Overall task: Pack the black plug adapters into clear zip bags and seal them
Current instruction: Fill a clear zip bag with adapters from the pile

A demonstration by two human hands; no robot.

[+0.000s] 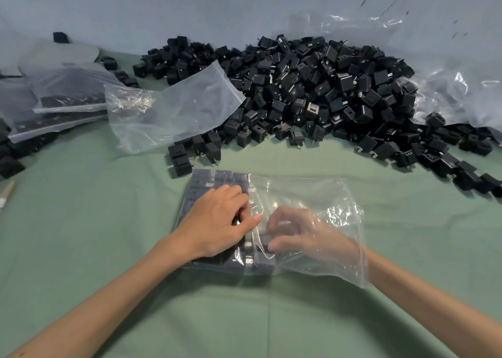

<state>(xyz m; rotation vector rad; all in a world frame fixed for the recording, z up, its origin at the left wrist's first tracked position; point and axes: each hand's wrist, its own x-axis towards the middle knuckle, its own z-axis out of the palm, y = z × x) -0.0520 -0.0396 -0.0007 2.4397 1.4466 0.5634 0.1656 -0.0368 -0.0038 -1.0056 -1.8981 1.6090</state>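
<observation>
Two bare forearms reach from the near edge across the green cloth (108, 221) to the open zip bag (326, 194), which lies flat at the centre and serves as the reference point.

Left hand (217, 221): rests on top of the bag's left half. Its fingers lie close together, bent at the knuckles, and press down through the film; the thumb is straight and points toward the right hand.

Packed adapters (214, 178): set in rows inside the bag's left half, under and beyond the left hand.

Right hand (296, 235): inside the bag, entered from its right side and seen through the film. Thumb and fingertips pinch one black adapter (264, 242) just beside the packed rows.

Loose adapter pile (312, 86): beyond the bag, trailing round to its far right.

Empty clear bag (173, 105): beyond and left of the bag, leaning on the pile's left edge.

Filled bags (62, 91): stacked far left of the bag.

Crumpled clear plastic sheet (448, 86): far right, behind the pile.
</observation>
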